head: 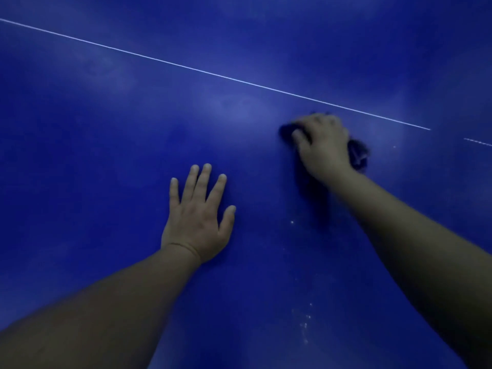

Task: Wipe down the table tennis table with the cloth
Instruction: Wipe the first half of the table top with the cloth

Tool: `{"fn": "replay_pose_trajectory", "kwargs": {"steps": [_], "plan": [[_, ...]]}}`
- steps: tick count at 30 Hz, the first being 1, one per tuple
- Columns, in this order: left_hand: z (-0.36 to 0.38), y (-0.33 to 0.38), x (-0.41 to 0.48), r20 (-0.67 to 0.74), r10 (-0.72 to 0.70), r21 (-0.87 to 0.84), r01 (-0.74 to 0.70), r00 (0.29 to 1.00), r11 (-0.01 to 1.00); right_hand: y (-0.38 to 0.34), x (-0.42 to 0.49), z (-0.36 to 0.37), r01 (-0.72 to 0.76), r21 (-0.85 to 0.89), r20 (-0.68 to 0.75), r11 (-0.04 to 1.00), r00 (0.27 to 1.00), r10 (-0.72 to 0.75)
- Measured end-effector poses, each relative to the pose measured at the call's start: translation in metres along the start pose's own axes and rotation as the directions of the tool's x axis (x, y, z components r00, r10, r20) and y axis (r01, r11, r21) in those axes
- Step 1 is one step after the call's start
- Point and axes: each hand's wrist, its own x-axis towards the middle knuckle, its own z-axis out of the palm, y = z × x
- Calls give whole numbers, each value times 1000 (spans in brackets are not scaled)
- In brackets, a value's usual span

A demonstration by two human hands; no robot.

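The blue table tennis table (pixel 106 155) fills the whole view. My right hand (pixel 323 145) lies on top of a dark cloth (pixel 358 153), its fingers curled over the bunched fabric, pressing it onto the surface just below the thin white line (pixel 213 73). Cloth pokes out to the right of the hand and at its left near the fingertips; most of it is hidden under the palm. My left hand (pixel 198 217) rests flat on the table with straight, spread fingers, nearer to me and left of the cloth, holding nothing.
The white line runs diagonally from upper left to the right, with a gap before a short stretch at the far right (pixel 478 141). Small white specks (pixel 304 323) dot the surface near me, between my forearms. Hazy pale smears show around the middle of the table.
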Motion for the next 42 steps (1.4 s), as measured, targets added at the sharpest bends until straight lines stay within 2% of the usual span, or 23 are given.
{"fn": "replay_pose_trajectory", "kwargs": {"steps": [3, 5, 6, 7, 9, 10, 11, 12, 13, 15, 17, 20, 22, 24, 26, 27, 28, 30, 33, 36, 38, 40, 42], "plan": [[-2, 1, 0, -6, -5, 3, 5, 1000, 1000, -9, -88, -7, 355, 125, 92, 926, 925, -368], [-4, 1, -1, -4, -7, 3, 7, 1000, 1000, 5, -116, -15, 491, 141, 131, 860, 851, -508], [-5, 2, -1, -4, -8, -4, 8, 1000, 1000, 17, -111, -17, 511, 123, 134, 851, 841, -524], [-5, 3, -1, -8, -5, -15, 5, 1000, 1000, 27, -98, -16, 453, 101, 116, 886, 879, -463], [-6, 3, -1, -32, 4, -44, -6, 999, 999, 31, -59, -15, 112, 54, 33, 992, 993, -114], [-7, 3, -1, -42, 6, -55, -8, 999, 998, 28, -40, -12, -68, 50, -4, 996, 998, 69], [-7, 3, -1, -47, 6, -63, -9, 999, 998, 19, -27, -8, -184, 48, -20, 982, 982, 185], [-7, 3, -1, -53, 9, -72, -12, 999, 997, 5, -23, -4, -203, 27, -18, 979, 979, 203], [-7, 3, -2, -61, 11, -84, -16, 998, 996, -11, -27, 0, -145, 17, 2, 989, 989, 145], [-6, 2, -2, -83, 12, -118, -21, 996, 993, -43, -65, 4, 70, 24, 62, 997, 996, -71], [-5, 1, -2, -102, 9, -131, -23, 995, 991, -61, -130, -1, 251, 79, 117, 965, 959, -259], [-3, 1, -3, -107, 9, -125, -22, 994, 992, -45, -191, -14, 380, 181, 160, 907, 899, -409], [-4, 1, -4, -102, 13, -119, -25, 995, 993, -19, -175, -19, 448, 147, 138, 882, 873, -467], [-5, 1, -4, -93, 15, -123, -26, 996, 992, -4, -129, -17, 352, 82, 68, 932, 931, -358], [-6, 0, -3, -79, 16, -121, -26, 997, 992, -6, -75, -13, 71, 50, -17, 996, 997, -70], [-6, 0, -4, -74, 21, -120, -29, 997, 992, -12, -55, -9, -69, 54, -32, 996, 997, 70], [-5, 0, -4, -72, 21, -122, -30, 997, 992, -20, -43, -5, -149, 57, -38, 987, 988, 152], [-6, 0, -4, -79, 18, -124, -27, 997, 992, -43, -44, 3, -122, 46, -22, 991, 992, 123], [-6, -1, -3, -73, 20, -128, -30, 997, 991, -74, -128, 5, 150, 98, 21, 984, 988, -152], [-5, -2, -3, -63, 24, -99, -30, 998, 995, -68, -230, -12, 330, 187, 174, 925, 916, -362], [-5, -3, -3, -41, 31, -72, -34, 999, 997, -37, -239, -22, 438, 173, 207, 882, 860, -467], [-5, -3, -3, -29, 37, -69, -39, 999, 997, -14, -214, -25, 417, 121, 158, 901, 888, -432], [-5, -3, -3, -24, 43, -75, -45, 999, 996, -16, -172, -23, 236, 76, 60, 969, 969, -240]]}}
